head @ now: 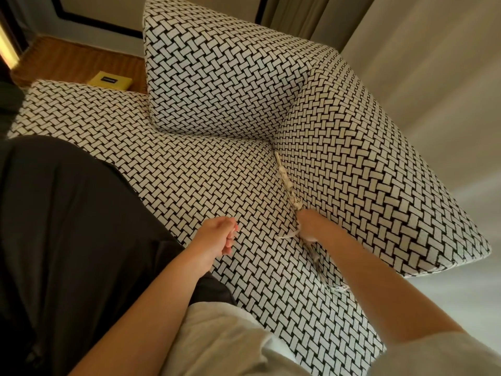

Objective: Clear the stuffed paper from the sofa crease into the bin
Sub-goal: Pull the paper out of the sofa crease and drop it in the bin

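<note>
White paper (288, 183) with dark specks is wedged along the crease between the sofa seat (195, 175) and the right cushion (366, 169). More paper (317, 260) shows lower down in the same crease. My right hand (307, 222) is pushed into the crease, its fingers hidden, with a white scrap (287, 235) sticking out beside it. My left hand (217, 236) hovers over the seat with fingers loosely curled and nothing in it. No bin is in view.
A large woven-pattern back cushion (217, 71) stands at the rear. Dark fabric (67, 226) covers the seat's left side. A yellow book (109, 81) lies on a wooden surface behind the sofa. Curtains (420, 63) hang on the right.
</note>
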The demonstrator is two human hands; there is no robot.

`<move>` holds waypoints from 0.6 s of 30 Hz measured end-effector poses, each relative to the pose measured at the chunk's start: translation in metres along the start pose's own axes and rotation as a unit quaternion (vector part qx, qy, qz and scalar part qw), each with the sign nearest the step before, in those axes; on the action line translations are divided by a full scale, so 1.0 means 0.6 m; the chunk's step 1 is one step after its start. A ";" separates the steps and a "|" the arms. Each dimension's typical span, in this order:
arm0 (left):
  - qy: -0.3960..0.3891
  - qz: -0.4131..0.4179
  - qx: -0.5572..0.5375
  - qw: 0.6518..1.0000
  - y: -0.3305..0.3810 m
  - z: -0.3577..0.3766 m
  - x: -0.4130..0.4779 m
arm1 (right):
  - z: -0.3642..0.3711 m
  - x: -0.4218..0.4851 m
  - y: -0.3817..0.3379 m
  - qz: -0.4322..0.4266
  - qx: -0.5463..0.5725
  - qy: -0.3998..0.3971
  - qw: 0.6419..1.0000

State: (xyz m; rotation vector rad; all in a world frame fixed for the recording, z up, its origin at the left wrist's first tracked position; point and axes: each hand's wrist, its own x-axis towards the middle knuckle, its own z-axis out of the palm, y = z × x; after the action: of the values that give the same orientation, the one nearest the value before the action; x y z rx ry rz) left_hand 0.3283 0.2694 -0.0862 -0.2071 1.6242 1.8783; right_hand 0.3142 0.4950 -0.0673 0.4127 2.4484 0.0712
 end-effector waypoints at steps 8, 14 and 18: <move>-0.012 -0.006 0.001 1.000 0.001 -0.004 -0.005 | -0.016 0.023 -0.014 -0.011 -0.059 0.000 0.998; -0.005 -0.014 -0.003 1.000 0.002 -0.003 -0.004 | -0.034 0.001 0.006 -0.019 0.136 0.007 0.990; -0.007 -0.018 -0.036 0.999 0.004 -0.001 -0.002 | -0.064 -0.038 0.008 -0.065 0.203 0.002 0.977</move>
State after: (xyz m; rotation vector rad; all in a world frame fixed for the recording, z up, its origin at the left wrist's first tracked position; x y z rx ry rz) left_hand 0.3279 0.2683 -0.0840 -0.2499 1.5348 1.9086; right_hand 0.3087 0.4944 -0.0225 0.4229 2.4837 -0.4905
